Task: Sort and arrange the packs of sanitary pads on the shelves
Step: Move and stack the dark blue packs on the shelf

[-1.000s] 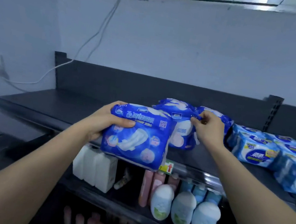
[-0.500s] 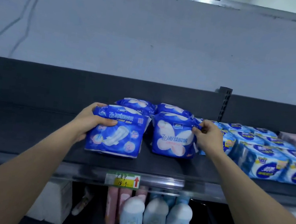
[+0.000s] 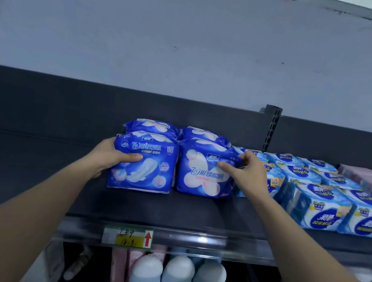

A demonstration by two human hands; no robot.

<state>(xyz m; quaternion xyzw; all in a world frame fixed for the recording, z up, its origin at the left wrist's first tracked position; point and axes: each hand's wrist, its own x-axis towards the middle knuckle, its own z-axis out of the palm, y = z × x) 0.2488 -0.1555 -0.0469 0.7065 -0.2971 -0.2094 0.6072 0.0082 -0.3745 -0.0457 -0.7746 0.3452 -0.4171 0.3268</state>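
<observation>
The left hand [image 3: 110, 154], gripping its glossy dark-blue plastic pad pack [image 3: 143, 168], has set it mid-front on the dark grey shelf [image 3: 182, 211], beside the matching flower-printed pack [image 3: 202, 173] the right hand [image 3: 246, 175] pinches; a row is forming.

My left hand [image 3: 110, 154] grips a dark-blue plastic pack with a pad picture [image 3: 143, 168], upright on the black shelf [image 3: 34, 168]. Touching it, a dark-blue plastic pack with a white flower shape [image 3: 201, 176] stands pinched by my right hand [image 3: 246, 175]. Two more dark-blue packs [image 3: 152, 125] stand behind; pale-blue-and-white packs [image 3: 318, 205] lie right of that hand.
</observation>
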